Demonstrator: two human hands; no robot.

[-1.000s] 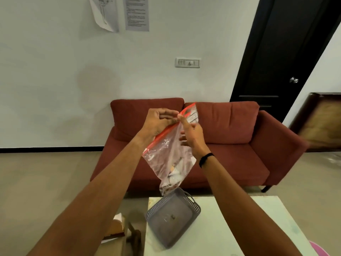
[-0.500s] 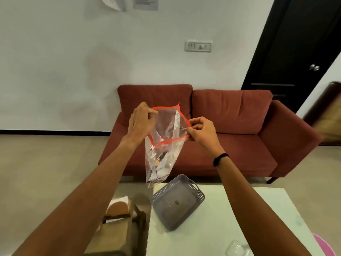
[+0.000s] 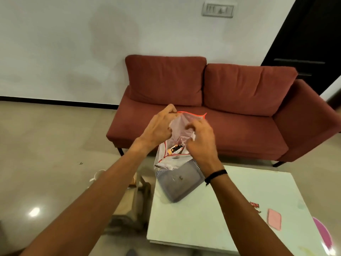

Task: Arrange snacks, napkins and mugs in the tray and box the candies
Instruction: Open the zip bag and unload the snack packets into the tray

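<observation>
A clear zip bag (image 3: 180,126) with a red seal hangs open above the grey perforated tray (image 3: 181,189). My left hand (image 3: 159,127) pinches the bag's left rim. My right hand (image 3: 200,140) grips the right side of the mouth, fingers curled at the opening. Snack packets (image 3: 174,149) show inside the bag. The tray sits at the far left corner of the white table (image 3: 201,217) and holds only a small dark speck.
A red snack wrapper (image 3: 255,205) and a pink pad (image 3: 274,218) lie on the table's right side, with a pink round object (image 3: 323,235) at the right edge. A wooden stool (image 3: 132,204) and a white mug (image 3: 97,175) stand left of the table. A red sofa (image 3: 221,111) is behind.
The view tilted down and the bag came lower, close above the tray. The bag's mouth is now spread wide, and my right hand has moved over the opening.
</observation>
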